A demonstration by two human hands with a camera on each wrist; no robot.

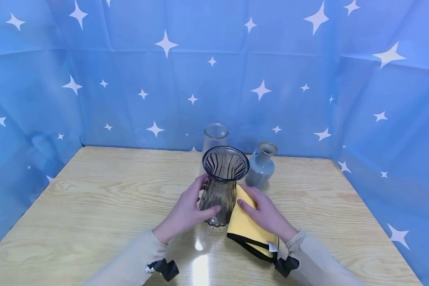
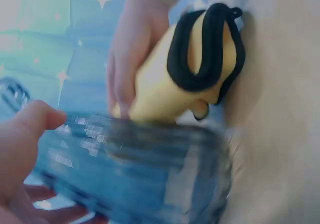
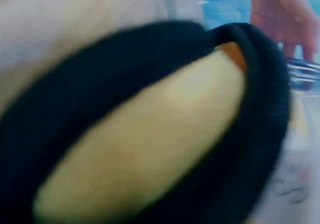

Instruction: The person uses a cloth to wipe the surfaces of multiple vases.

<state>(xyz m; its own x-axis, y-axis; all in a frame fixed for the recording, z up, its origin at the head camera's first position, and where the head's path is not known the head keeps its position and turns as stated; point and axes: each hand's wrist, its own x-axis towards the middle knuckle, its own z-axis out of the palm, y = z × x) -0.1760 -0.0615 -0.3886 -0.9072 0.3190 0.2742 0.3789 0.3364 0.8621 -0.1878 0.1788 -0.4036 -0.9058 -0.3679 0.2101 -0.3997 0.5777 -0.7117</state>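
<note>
Fingers of the left hand (image 1: 186,208) are gripping a fluted smoky-glass vase (image 1: 221,196) in mid-scene; those of the right hand (image 1: 265,213) are pinching a folded, black-bound yellow cloth (image 1: 246,222) at its right. We are seeing a far clear-glass vase (image 1: 215,139) only partly, its base hidden.

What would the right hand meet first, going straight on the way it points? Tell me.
Most likely the dark ribbed vase: the right hand, holding the yellow cloth, points forward and leftward toward it, though depth leaves any gap unclear.
</note>
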